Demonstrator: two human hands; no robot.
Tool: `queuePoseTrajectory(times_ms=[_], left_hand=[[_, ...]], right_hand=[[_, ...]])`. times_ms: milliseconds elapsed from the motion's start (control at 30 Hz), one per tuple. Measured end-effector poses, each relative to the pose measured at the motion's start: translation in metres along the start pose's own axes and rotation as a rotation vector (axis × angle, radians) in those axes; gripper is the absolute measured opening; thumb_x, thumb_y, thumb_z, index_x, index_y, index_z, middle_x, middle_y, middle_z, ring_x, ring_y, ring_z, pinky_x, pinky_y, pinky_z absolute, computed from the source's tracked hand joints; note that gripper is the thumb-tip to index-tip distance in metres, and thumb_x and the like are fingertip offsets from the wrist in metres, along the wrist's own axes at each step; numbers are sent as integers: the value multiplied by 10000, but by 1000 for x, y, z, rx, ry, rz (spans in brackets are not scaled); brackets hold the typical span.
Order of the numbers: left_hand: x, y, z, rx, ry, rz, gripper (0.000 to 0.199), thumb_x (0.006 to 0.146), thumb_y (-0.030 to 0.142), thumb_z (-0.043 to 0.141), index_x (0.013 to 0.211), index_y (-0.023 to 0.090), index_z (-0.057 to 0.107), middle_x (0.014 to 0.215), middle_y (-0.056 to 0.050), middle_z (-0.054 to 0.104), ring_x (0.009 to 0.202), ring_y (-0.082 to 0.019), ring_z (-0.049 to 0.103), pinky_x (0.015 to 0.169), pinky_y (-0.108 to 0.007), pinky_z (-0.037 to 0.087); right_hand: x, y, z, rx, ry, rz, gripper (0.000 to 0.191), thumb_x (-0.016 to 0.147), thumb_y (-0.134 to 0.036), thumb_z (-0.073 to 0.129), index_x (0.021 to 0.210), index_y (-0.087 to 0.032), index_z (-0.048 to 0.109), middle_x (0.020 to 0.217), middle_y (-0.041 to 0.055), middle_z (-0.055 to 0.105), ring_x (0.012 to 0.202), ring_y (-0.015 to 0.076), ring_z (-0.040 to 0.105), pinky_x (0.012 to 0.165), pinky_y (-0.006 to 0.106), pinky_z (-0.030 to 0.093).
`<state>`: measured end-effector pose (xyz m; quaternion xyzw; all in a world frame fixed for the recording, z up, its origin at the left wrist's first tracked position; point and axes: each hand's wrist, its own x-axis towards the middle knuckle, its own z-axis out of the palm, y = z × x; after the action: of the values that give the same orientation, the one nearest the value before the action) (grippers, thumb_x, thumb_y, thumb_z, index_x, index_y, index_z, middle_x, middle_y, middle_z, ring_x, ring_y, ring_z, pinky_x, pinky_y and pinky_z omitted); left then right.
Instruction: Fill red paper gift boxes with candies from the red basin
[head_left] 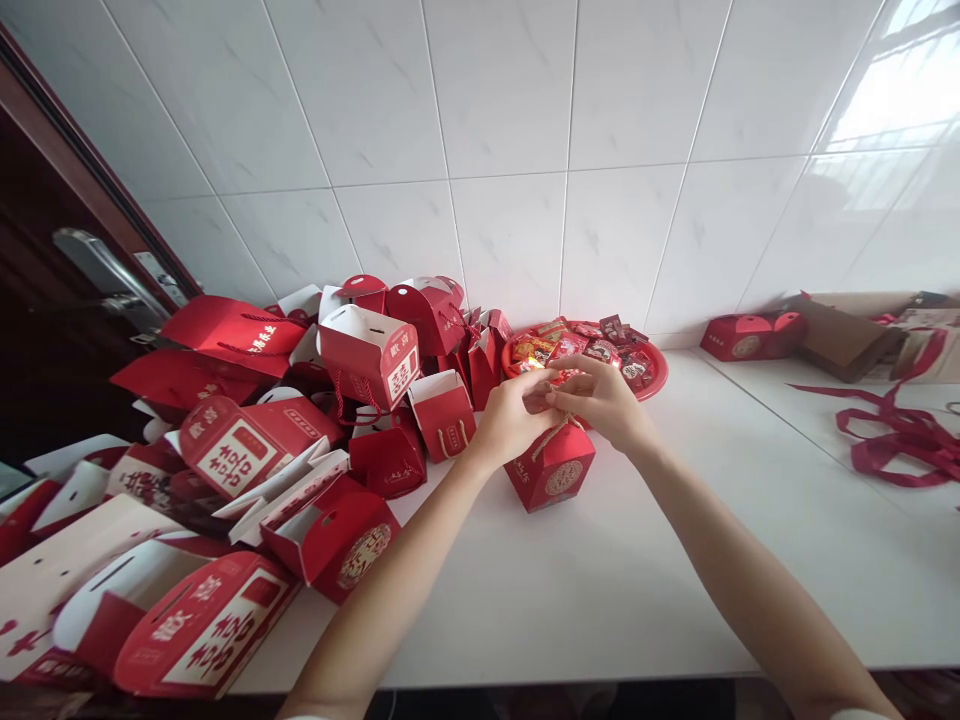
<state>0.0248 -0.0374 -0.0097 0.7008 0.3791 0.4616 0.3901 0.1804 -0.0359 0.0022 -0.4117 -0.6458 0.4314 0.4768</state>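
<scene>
A small red gift box (553,472) with a round gold emblem stands on the white tabletop in front of me. Its twisted rope cord (553,434) rises from the top. My left hand (516,412) is closed at the cord from the left, its fingertips partly hidden. From the right, my right hand (600,402) pinches the cord between thumb and fingers. Both hands meet just above the box's top. Behind them is a red round tray (658,378) heaped with wrapped candies (570,345).
Many red and white gift boxes (367,350) crowd the left side, several of them open. At the right are a closed red box (739,338), a brown carton (847,335) and loose crimson ribbon (892,450). A tiled wall (510,240) backs the white table (637,590).
</scene>
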Motion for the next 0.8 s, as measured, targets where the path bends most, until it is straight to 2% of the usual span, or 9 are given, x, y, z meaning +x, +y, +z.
queuePoseTrajectory(times_ms=[100,200,267,333,433,600,700,800], left_hand=[[-1,-4,0,17,-4,1,467,762,145,674,1226,186,650,996,-54,748,938,-229,705,856,-342,558],[-6,-12,0,69,77,-38,426,740,162,691,1165,176,663,925,-51,726,878,-222,690,825,-346,553],[-11,-19,-1,114,141,-63,403,722,209,734,1119,172,672,959,-67,705,901,-230,677,843,-361,549],[-17,-29,-1,130,175,-70,490,675,256,798,1139,180,659,1107,-95,669,1005,-247,659,907,-381,535],[-23,-44,-2,109,149,-72,662,603,280,866,1214,211,622,1289,-111,595,1165,-273,604,1011,-409,489],[-28,-61,1,131,59,-145,326,737,294,784,1042,216,699,1192,-85,671,1172,-284,598,1054,-443,438],[-29,-66,4,106,71,-175,373,746,248,768,1111,211,703,1232,-93,659,1174,-280,601,1064,-435,428],[-28,-70,4,122,59,-133,370,763,253,748,1129,223,714,1240,-92,649,1185,-275,596,1075,-431,426]], right_hand=[[1,4,2,-25,55,-2,363,665,-272,722,1011,-191,649,649,-7,655,593,159,600,521,272,436],[1,6,3,-35,54,8,377,653,-265,724,1014,-186,653,633,-20,633,582,154,591,526,273,437],[1,6,4,-18,46,23,375,639,-257,731,999,-184,655,627,-22,633,582,157,599,541,280,448],[1,4,5,3,42,49,377,629,-245,734,991,-179,654,631,-16,648,594,170,624,559,288,463],[1,1,8,51,16,88,412,626,-238,743,1019,-168,640,648,-1,681,619,192,664,578,298,485],[0,0,10,180,-95,99,418,625,-245,744,1021,-171,629,690,9,697,640,190,673,582,299,496],[1,5,9,182,-110,85,401,607,-229,742,993,-177,642,737,10,684,690,182,663,610,300,505],[2,9,6,80,-151,33,389,597,-188,722,981,-185,655,786,15,667,756,182,642,651,299,508]])
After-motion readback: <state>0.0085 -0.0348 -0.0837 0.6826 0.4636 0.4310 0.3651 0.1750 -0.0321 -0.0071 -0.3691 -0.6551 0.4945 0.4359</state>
